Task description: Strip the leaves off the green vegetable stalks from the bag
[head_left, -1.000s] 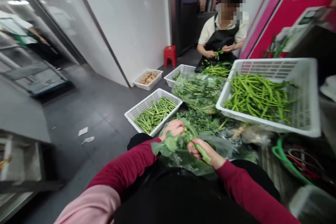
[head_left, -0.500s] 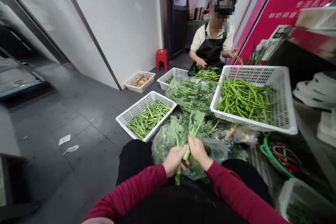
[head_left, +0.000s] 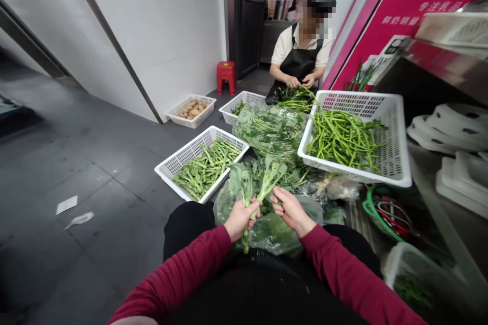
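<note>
Green leafy stalks (head_left: 246, 190) are held in my left hand (head_left: 240, 218), which is closed around them, with one thick stem pointing down below it. To the right, my right hand (head_left: 287, 208) is closed beside the upper part of the stalks, its fingertips pinched at a stem or leaf; what exactly it pinches is too small to tell. Beneath both hands lies an open clear plastic bag (head_left: 282, 236) with greens in it. Just beyond, a white basket (head_left: 168, 175) holds cut green stems (head_left: 208, 165).
A large white basket (head_left: 396, 137) of long green stems stands at right, near a bagged leafy heap (head_left: 267, 127). Potatoes (head_left: 192, 109) fill a basket by the wall. A person (head_left: 301, 61) in a black apron sits opposite. A green basket (head_left: 375, 218) is at lower right.
My right hand has drawn slightly away from my left, which still grips the stalks. The view has turned a little to the right. The other person's hands have come together over the greens.
</note>
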Demonstrator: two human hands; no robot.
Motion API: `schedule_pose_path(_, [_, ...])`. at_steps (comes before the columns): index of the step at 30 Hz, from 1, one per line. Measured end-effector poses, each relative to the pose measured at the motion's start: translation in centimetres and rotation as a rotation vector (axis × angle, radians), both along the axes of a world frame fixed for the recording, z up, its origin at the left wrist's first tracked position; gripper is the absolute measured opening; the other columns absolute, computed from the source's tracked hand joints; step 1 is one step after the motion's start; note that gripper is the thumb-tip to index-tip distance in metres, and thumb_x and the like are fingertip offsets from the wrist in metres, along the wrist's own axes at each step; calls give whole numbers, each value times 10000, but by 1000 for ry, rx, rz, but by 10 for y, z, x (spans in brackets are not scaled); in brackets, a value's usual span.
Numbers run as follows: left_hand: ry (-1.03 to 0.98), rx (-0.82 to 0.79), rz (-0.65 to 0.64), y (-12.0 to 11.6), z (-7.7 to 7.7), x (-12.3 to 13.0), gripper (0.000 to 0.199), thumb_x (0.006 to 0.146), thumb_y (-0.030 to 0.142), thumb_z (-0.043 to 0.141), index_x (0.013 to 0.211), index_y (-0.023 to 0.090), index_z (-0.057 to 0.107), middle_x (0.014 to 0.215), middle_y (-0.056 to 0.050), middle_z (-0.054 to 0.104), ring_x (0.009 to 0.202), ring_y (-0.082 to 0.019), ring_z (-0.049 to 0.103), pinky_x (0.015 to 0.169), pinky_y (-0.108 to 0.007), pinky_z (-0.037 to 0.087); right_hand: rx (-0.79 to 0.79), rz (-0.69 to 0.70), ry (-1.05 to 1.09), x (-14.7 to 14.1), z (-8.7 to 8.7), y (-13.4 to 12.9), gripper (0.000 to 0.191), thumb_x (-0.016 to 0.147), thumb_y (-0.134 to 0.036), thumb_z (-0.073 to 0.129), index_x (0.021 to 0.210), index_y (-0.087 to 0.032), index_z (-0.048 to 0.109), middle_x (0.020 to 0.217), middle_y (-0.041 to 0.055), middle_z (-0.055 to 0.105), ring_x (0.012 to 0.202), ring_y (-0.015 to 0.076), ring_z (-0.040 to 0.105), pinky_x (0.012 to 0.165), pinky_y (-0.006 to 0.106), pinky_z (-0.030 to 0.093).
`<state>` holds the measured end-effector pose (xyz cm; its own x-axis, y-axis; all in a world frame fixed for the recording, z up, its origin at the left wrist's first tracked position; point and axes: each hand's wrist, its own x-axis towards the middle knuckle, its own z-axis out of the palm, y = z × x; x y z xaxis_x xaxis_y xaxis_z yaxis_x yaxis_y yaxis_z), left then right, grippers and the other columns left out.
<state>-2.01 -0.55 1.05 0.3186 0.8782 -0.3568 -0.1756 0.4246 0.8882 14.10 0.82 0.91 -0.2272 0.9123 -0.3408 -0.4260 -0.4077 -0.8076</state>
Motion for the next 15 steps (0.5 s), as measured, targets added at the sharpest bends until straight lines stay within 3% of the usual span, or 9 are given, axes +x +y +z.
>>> schedule_pose_path(3, [53,2,-7,-3,-4,7,391,680,493,567,821,131,519,551,39,529,288,-29,342,261,-159,235,51,-49,86,5,5,0,284,725,-396,606,836,-198,435,579,-81,311,389,22,164,361,168,96])
schedule_pose_path(7, [167,38,31,-3,-5,15,405,683,460,575,908,124,536,510,25,556,283,-51,374,278,-167,270,65,-231,-4,-1,4,0,326,710,-390,621,718,-198,358,533,-94,277,375,21,163,349,160,90])
schedule_pose_path(12, [271,126,-36,-2,-2,29,351,697,429,556,524,129,501,379,24,455,263,-48,354,276,-167,261,38,-425,6,-14,6,5,370,666,-374,640,706,-217,308,495,-113,245,358,30,158,335,159,109])
schedule_pose_path(15, [168,74,52,0,1,37,303,695,429,560,628,137,518,385,46,449,256,-41,316,267,-166,231,33,-536,-20,-19,11,7,346,684,-383,607,701,-218,303,513,-104,275,364,33,171,337,168,115])
